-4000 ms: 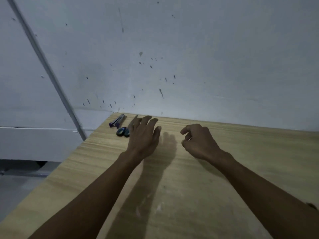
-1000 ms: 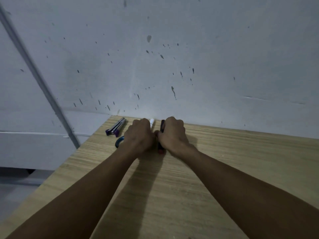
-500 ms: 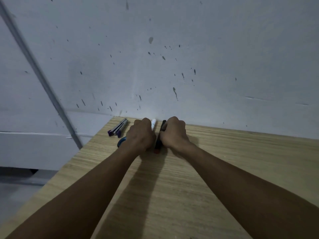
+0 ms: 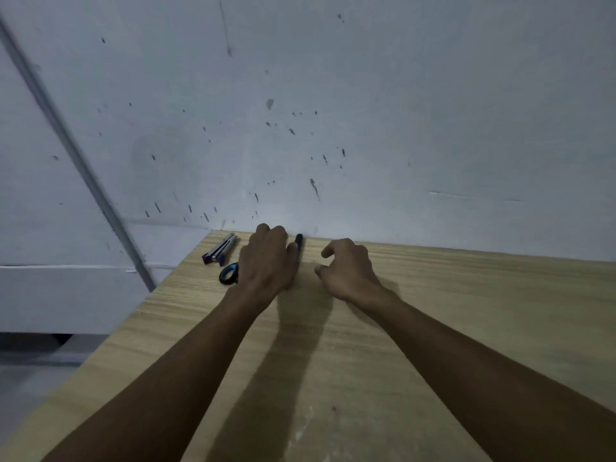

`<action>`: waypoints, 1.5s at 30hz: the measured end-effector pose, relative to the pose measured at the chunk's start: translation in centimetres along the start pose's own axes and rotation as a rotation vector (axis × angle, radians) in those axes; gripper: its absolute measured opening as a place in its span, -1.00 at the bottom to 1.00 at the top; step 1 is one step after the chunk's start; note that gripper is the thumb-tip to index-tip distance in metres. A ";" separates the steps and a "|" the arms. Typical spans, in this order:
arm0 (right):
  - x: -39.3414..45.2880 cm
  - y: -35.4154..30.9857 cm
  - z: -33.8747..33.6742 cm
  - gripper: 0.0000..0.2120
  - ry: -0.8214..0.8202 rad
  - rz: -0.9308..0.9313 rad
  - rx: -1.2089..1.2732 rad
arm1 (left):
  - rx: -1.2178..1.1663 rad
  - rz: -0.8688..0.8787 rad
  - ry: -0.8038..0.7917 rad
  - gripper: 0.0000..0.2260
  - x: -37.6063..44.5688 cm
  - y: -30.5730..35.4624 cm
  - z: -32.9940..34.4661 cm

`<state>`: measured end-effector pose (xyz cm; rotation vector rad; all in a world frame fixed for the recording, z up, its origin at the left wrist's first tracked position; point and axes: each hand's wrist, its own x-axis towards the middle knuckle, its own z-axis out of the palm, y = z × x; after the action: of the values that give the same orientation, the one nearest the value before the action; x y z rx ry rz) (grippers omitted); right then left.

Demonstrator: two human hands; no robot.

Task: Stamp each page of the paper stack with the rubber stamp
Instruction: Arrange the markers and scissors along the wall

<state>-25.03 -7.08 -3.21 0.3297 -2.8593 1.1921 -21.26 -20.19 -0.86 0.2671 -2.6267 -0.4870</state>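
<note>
No paper stack or rubber stamp is in view. My left hand [image 4: 266, 258] lies palm down at the far edge of the wooden table [image 4: 333, 361], fingers stretched toward the wall. A black marker [image 4: 299, 243] lies right beside it, touching its right side. My right hand [image 4: 348, 268] hovers just to the right of the marker, fingers loosely curled and holding nothing. Whatever lies under my left palm is hidden.
Near the table's far left corner lie a purple and grey stapler-like tool [image 4: 220, 250] and a pair of scissors with a dark blue handle [image 4: 229, 273], partly under my left hand. A speckled white wall [image 4: 333, 128] rises directly behind the table. The table's left edge drops to the floor.
Both hands were curled side by side around markers. My right hand has let go of the dark marker and moved right; my left hand has flattened, and the white marker is out of sight.
</note>
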 end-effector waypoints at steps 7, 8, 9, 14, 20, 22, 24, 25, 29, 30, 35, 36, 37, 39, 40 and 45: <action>-7.8 2.8 -6.3 -0.73 0.078 0.026 -0.187 | -0.201 0.107 0.091 -0.81 -5.6 5.4 -1.4; -9.5 3.5 -7.6 -0.74 0.092 0.033 -0.207 | -0.227 0.132 0.089 -0.83 -7.0 6.7 -1.6; -10.7 4.0 -8.5 -0.74 0.102 0.036 -0.222 | -0.251 0.149 0.084 -0.84 -8.0 7.7 -1.7; -16.2 7.0 -12.9 -0.76 0.143 0.072 -0.291 | -0.343 0.222 0.007 -0.87 -12.4 12.0 -1.6; -24.1 12.6 -19.3 -0.73 0.202 0.183 -0.360 | -0.413 0.330 -0.115 -0.87 -18.7 18.4 -1.1; -26.6 14.3 -21.3 -0.72 0.242 0.241 -0.374 | -0.431 0.362 -0.143 -0.88 -20.4 20.0 -0.8; -28.4 15.6 -22.7 -0.71 0.276 0.308 -0.405 | -0.442 0.379 -0.171 -0.88 -21.5 21.0 -0.5; -29.3 16.1 -23.4 -0.71 0.274 0.348 -0.428 | -0.440 0.387 -0.184 -0.87 -22.2 21.7 -0.3; -32.1 17.5 -24.7 -0.64 0.152 0.517 -0.467 | -0.434 0.391 -0.248 -0.86 -24.3 23.3 0.1; -32.7 17.8 -24.8 -0.63 0.144 0.535 -0.454 | -0.431 0.395 -0.257 -0.86 -24.8 23.7 0.2; -33.9 18.5 -24.8 -0.72 0.206 0.509 -0.330 | -0.429 0.369 -0.325 -0.84 -26.3 25.0 0.0; -33.9 18.4 -24.8 -0.74 0.219 0.495 -0.279 | -0.434 0.361 -0.339 -0.83 -26.4 25.0 0.0; -33.7 18.3 -24.7 -0.77 0.231 0.467 -0.208 | -0.438 0.353 -0.356 -0.82 -26.5 25.0 -0.1; -33.5 17.4 -24.3 -0.86 0.225 0.396 -0.045 | -0.449 0.324 -0.399 -0.74 -26.6 25.0 -0.3; -33.4 16.7 -24.0 -0.86 0.222 0.347 0.022 | -0.465 0.300 -0.417 -0.69 -26.6 25.0 -0.3; -32.5 12.7 -22.1 -0.75 0.206 0.113 0.157 | -0.782 0.028 -0.476 -0.70 -26.4 24.5 -1.8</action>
<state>2.93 23.14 0.10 0.0449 -2.6459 1.3847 0.23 8.73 -0.51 -0.1609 -2.6046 -1.6638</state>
